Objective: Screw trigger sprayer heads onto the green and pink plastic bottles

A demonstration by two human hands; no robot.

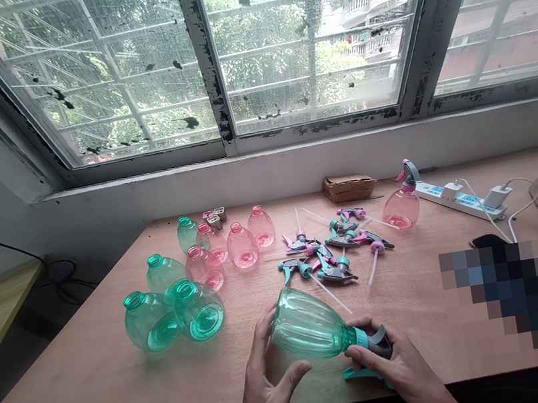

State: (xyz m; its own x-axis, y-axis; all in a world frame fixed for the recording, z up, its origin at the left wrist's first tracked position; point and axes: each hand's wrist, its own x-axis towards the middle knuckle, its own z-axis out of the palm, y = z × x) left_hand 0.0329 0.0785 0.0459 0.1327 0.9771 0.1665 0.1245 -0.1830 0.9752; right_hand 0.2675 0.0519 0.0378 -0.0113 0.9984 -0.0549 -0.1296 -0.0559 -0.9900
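A green spray bottle lies tilted on its side above the table's front edge, its neck pointing right. On that neck sits a grey and teal trigger spray head. My right hand is closed around the spray head, thumb at the collar. Beside the bottle's base, my left hand has its thumb stretched apart from the fingers; the fingertips reach behind the base, and whether they touch it is hidden. Just beyond the bottle lies a pile of loose trigger spray heads in pink, teal and grey, with white tubes.
Several green bottles and pink bottles stand uncapped at the left. A pink spray bottle with its head on stands near a power strip. Cardboard boxes sit behind; a blurred patch covers the right side.
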